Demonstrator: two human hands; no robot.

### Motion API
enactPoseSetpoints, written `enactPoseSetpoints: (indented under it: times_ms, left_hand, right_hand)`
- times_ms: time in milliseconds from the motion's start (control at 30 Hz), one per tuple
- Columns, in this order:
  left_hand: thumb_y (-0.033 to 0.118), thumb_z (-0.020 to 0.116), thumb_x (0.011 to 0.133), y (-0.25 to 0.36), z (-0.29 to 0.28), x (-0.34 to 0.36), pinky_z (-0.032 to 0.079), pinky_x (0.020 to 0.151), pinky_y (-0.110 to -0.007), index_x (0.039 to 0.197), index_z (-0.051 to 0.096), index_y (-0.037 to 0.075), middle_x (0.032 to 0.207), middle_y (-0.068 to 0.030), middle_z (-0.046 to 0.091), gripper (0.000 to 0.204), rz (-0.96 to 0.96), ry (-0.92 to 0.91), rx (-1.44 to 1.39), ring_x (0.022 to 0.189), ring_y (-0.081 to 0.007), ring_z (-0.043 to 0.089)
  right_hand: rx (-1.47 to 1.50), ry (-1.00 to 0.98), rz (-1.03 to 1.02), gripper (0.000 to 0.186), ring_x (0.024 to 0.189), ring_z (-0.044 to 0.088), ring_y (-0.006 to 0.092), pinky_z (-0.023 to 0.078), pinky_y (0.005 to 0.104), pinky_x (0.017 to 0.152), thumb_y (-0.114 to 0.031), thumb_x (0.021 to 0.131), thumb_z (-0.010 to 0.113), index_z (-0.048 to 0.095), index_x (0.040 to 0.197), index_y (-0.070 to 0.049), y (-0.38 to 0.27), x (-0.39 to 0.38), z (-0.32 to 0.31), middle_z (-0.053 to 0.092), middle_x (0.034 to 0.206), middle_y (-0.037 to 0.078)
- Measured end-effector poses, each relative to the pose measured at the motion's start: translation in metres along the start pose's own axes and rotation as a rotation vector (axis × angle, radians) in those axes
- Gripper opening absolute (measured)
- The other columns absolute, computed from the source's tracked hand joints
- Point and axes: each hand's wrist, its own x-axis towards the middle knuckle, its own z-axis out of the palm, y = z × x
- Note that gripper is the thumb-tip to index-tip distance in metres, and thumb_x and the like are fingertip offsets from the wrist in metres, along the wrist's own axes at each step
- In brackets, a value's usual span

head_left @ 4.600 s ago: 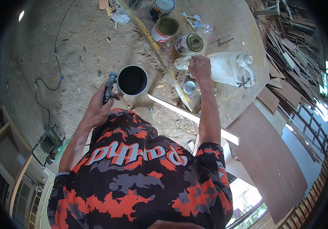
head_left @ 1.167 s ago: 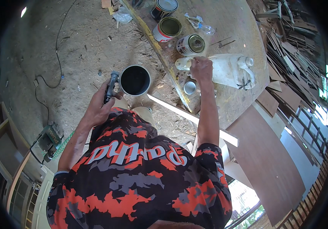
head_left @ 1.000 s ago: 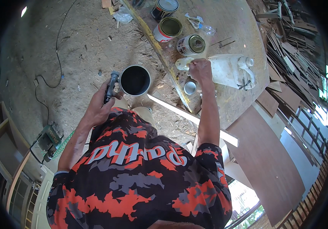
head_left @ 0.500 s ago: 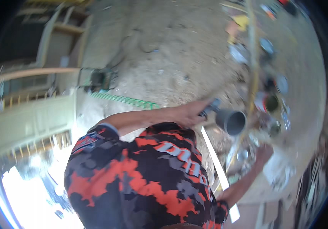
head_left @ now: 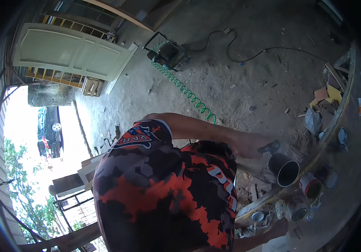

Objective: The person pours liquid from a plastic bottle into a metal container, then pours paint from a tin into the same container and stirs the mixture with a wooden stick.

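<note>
Head view: left hand [head_left: 252, 145] grips a dark tool handle [head_left: 269, 147] just beside the grey cup [head_left: 284, 169], off the counter [head_left: 348, 138] edge. Right hand [head_left: 279, 227] rests low on the counter near a white jug [head_left: 282, 208]; its grip, can't tell. Cans [head_left: 310, 185] sit close.

left arm stretched out across the chest, left hand [head_left: 254, 146] closed in a grip, right hand [head_left: 279, 228] low (fingers hidden)
</note>
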Motion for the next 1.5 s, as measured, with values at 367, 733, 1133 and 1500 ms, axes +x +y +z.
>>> enactPoseSetpoints:
  times_ms: [367,733,1133,1500]
  left_hand:
    - [0.009,0.065,0.092,0.002,0.018,-0.006,0.05,0.11,-0.047,0.152,0.043,-0.004,0.136,-0.0277,0.061,0.065,-0.011,0.03,-0.033,0.128,-0.0358,0.062]
    - [-0.004,0.059,0.096,-0.007,0.026,-0.001,0.048,0.114,-0.036,0.173,0.038,0.002,0.131,-0.0127,0.068,0.08,-0.259,0.017,-0.062,0.121,-0.0208,0.064]
    - [0.002,0.056,0.099,0.014,0.025,0.013,0.052,0.101,-0.033,0.17,0.038,-0.002,0.121,-0.0158,0.072,0.074,-0.308,-0.01,0.069,0.106,-0.0183,0.067]
    - [-0.003,0.057,0.098,0.014,0.024,0.02,0.047,0.111,-0.032,0.171,0.039,-0.002,0.128,-0.0121,0.069,0.076,-0.294,-0.035,-0.008,0.12,-0.0186,0.064]
  right_hand:
    - [-0.114,-0.072,-0.226,0.023,0.087,0.076,0.0407,0.061,0.0507,0.078,-0.027,0.101,0.074,0.084,0.099,-0.006,0.051,0.002,0.018,0.082,0.1,0.019]
    - [0.106,-0.033,-0.051,0.022,0.088,0.079,0.0375,0.06,0.0492,0.088,-0.02,0.095,0.071,0.085,0.093,-0.003,-0.019,0.007,-0.011,0.083,0.095,0.019]
    - [0.388,0.118,0.228,0.018,0.079,0.077,0.0443,0.059,0.0477,0.075,-0.012,0.093,0.074,0.081,0.092,0.005,-0.055,0.005,-0.036,0.076,0.084,0.027]
    - [0.273,-0.087,0.218,0.017,0.073,0.074,0.0431,0.058,0.0471,0.073,-0.012,0.093,0.075,0.081,0.091,0.003,-0.046,0.0,-0.035,0.078,0.086,0.025]
